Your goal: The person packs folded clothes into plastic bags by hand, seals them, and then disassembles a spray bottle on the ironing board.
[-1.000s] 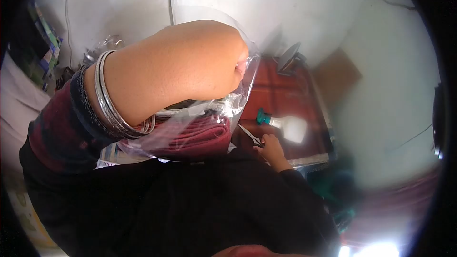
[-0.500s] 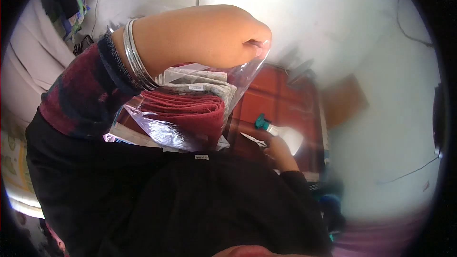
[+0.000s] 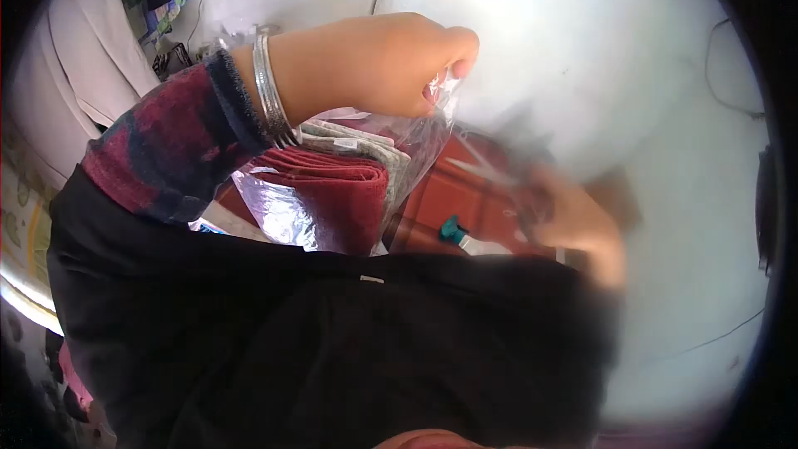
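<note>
My left hand [image 3: 445, 62], with silver bangles at the wrist, is closed on the gathered top of a clear plastic bag [image 3: 416, 170], holding it up. Inside the bag, folded red cloth [image 3: 345, 199] lies against folded pale patterned cloth [image 3: 391, 154]. To the right, my right hand [image 3: 573, 212] is smeared by motion but grips a pair of scissors [image 3: 478, 165]. The blades look parted and point toward the bag's upper part, apart from it.
A spray bottle with a teal head [image 3: 451, 230] lies on the red-brown surface [image 3: 440, 195], partly covered by my black clothing. A brown square piece [image 3: 619, 195] is by the pale wall [image 3: 682, 224]. Light fabric [image 3: 91, 33] hangs at left.
My right hand has risen from beside the spray bottle, bringing the scissors up toward the bag. My left hand keeps its hold on the bag top, its fingers slightly shifted.
</note>
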The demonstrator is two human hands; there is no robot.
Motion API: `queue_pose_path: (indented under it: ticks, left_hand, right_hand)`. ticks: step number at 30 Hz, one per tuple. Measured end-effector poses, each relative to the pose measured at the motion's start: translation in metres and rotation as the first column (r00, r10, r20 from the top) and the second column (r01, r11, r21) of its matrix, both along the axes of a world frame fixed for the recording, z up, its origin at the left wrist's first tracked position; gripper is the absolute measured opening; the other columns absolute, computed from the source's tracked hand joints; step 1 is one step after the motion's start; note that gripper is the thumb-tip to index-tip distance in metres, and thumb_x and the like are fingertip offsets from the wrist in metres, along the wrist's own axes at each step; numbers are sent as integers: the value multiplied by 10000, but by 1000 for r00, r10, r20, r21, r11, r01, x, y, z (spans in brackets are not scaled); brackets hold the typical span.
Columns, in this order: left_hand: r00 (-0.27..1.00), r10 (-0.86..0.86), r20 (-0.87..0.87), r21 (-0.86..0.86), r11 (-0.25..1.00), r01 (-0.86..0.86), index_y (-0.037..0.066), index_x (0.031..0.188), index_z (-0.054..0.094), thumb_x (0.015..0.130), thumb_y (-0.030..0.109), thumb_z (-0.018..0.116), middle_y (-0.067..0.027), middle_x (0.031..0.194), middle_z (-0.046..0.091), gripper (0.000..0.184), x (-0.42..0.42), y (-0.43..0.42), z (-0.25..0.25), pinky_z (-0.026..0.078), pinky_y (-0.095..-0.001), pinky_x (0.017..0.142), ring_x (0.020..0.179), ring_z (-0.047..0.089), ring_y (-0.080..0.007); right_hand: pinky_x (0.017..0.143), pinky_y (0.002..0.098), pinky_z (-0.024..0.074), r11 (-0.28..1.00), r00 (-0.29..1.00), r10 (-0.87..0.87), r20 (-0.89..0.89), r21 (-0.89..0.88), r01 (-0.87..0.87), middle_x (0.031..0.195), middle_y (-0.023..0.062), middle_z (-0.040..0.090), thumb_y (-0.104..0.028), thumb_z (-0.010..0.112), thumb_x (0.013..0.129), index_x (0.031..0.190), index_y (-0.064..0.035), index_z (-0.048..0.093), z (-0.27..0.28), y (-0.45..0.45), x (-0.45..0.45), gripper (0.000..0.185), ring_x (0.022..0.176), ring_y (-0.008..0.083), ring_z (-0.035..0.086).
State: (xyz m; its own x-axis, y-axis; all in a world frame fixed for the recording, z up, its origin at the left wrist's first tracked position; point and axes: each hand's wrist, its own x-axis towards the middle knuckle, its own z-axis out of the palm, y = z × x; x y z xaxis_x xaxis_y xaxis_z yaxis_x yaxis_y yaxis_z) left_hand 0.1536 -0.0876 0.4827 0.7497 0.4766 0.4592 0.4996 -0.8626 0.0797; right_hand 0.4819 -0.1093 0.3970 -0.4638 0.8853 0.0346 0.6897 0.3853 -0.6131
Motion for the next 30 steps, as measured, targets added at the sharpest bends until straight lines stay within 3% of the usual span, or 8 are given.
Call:
queue_pose_path:
  ticks: [4,6,7,15,22,24,28,30]
  left_hand:
    - [999,-22,37,122,992,18,28,969,595,732,47,654,-116,692,599,246,1,3,-7,476,-360,621,683,627,-271]
    - [998,24,-66,36,999,-21,29,907,616,734,48,641,-117,708,613,176,4,-4,3,481,-362,634,697,631,-274]
    - [982,48,-184,-56,997,-60,29,845,637,737,50,628,-118,724,628,111,7,-7,7,486,-365,646,711,635,-277]
    - [996,-24,-89,49,998,28,37,747,631,729,57,611,-124,734,638,33,3,2,-6,481,-375,652,716,632,-299]
    - [994,-62,-91,109,991,72,48,717,623,726,64,613,-113,732,628,20,5,5,-5,472,-382,626,703,622,-300]
    - [994,-61,-89,124,990,72,51,713,623,728,63,614,-110,737,629,21,4,6,-7,473,-377,622,698,623,-296]
    - [993,-91,-73,172,980,103,52,704,620,728,53,613,-100,747,633,24,7,7,-7,476,-365,617,689,625,-286]
    - [992,-90,-86,155,983,103,52,706,622,728,49,612,-100,746,633,25,4,6,-2,476,-364,619,690,626,-284]
  right_hand:
    - [740,315,456,990,999,18,-33,-139,-22,967,113,529,-182,766,654,1054,25,532,47,-16,-43,507,850,189,537]
    - [680,305,440,994,952,-55,301,106,24,858,117,552,-258,779,639,990,31,562,55,-8,-57,504,764,193,543]
    - [680,305,440,994,952,-49,303,105,18,858,117,552,-258,779,639,990,31,562,53,-2,-57,504,764,193,543]
    - [554,317,376,976,957,152,246,116,-185,660,77,510,-273,790,637,788,23,572,49,20,-66,398,617,172,479]
    - [523,295,370,995,985,86,151,28,-91,648,60,514,-252,818,637,761,11,574,42,27,-64,380,598,133,472]
    - [526,283,386,976,985,107,136,174,-130,605,43,513,-226,814,646,756,8,599,42,24,-76,337,580,119,481]
    - [537,282,400,978,984,113,141,157,-135,584,36,513,-231,816,646,757,11,616,52,22,-86,333,581,115,495]
    - [541,294,406,999,979,45,198,4,-47,616,49,542,-258,821,638,760,11,618,59,23,-90,359,606,130,513]
